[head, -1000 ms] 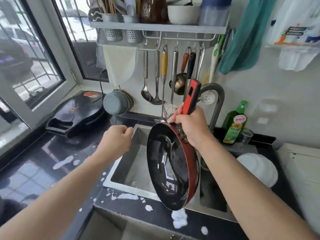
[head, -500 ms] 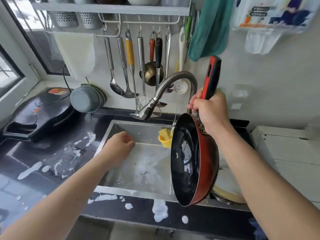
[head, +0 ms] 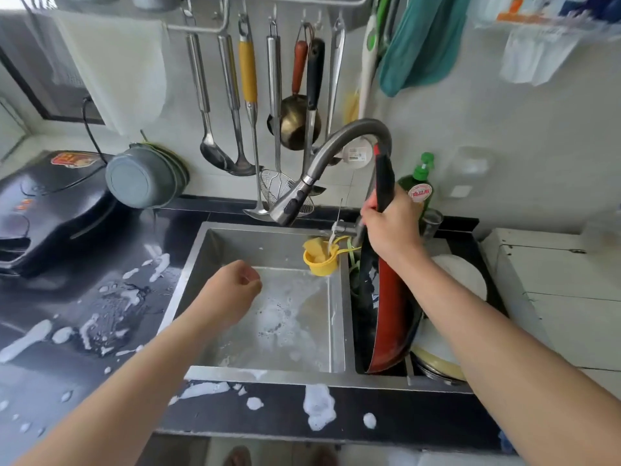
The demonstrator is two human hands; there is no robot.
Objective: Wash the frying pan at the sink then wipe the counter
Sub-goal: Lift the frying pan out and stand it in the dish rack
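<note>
R hand (head: 391, 227) clenched round the red/black handle of the frying pan (head: 386, 317), handle pointing up. Pan stands on edge, nearly vertical, in the R compartment of the sink (head: 268, 371); red outside faces R, dark inside faces L. Lower rim sits down in that compartment, beside a stack of white plates (head: 460, 280) w/ a yellow-rimmed one at the front. Whether pan touches the plates: can't tell.

L hand (head: 235, 287) loosely curled into a fist over the L basin, holding nothing visible; forearm crosses the front sink edge. Basin floor wet w/ thin foam near the drain area.

Faucet (head: 316, 176) arcs from the back, spray head aimed down-left over the L basin; no water stream visible. Yellow cup (head: 319, 260) w/ a sponge in it hangs at the back R corner of the L basin, close to pan's upper rim.

Counter (head: 84, 307) is black, glossy, w/ white suds patches (head: 319, 406) L of the sink and along the front strip. Black electric griddle (head: 43, 203) at far L; grey pot (head: 144, 176) tipped on its side against the wall next to it. Green dish-soap bottle (head: 420, 186) behind R hand, w/ a clear glass just beside it. Ladles, spatulas, strainer hang on the wall rail (head: 201, 26) above the faucet.
</note>
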